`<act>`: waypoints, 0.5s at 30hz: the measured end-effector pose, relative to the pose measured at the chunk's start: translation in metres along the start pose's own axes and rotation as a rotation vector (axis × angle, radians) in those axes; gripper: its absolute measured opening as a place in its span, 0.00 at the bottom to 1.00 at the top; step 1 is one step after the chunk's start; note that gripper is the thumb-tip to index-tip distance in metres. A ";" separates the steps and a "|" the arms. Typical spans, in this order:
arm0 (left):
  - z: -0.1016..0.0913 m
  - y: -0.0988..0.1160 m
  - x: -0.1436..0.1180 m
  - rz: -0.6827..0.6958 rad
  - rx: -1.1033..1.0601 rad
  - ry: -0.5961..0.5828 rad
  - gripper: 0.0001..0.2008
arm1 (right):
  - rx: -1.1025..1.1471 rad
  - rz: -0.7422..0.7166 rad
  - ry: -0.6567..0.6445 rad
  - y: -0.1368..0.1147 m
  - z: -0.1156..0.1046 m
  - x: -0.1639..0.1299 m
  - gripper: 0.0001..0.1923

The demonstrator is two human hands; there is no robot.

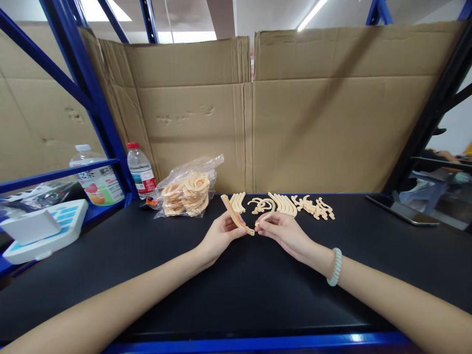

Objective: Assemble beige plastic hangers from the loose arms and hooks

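My left hand (223,237) pinches a long, slightly bent beige strip (233,212), its upper end tilted up and to the left. Close beside it, my right hand (283,234) is closed on a curved, hook-shaped beige piece (268,214). The near ends of both pieces almost meet above the black table; I cannot tell whether they touch. Behind the hands lie a row of beige strips (239,202), a longer row of curved strips (285,204), some loose hooked pieces (258,203), and several small knobbly beige pieces (316,207) to the right.
A clear plastic bag (188,189) of beige rings stands at the back left, by a water bottle (141,169). A phone-like dark slab (401,210) lies at the right. Cardboard panels (332,108) wall off the back of the black table (250,290). Blue frame posts stand at the left.
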State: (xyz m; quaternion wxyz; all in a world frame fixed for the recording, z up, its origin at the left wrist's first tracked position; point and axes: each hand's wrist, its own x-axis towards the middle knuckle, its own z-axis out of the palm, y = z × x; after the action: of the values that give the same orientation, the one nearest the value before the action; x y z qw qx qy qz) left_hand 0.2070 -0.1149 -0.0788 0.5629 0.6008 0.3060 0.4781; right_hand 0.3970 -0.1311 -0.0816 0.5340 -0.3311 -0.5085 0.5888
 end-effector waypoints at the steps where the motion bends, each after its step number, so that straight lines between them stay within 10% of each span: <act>1: 0.000 0.000 0.000 -0.003 0.005 -0.003 0.16 | -0.011 0.015 -0.016 0.001 0.000 0.000 0.12; 15: 0.000 0.002 -0.004 0.042 0.102 -0.116 0.12 | -0.007 0.125 -0.097 -0.004 0.002 -0.003 0.14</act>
State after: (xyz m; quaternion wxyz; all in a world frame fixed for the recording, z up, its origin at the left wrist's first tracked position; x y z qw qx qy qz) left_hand 0.2055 -0.1191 -0.0774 0.5380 0.6618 0.2842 0.4379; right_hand 0.3973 -0.1348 -0.0782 0.4697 -0.3351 -0.5142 0.6346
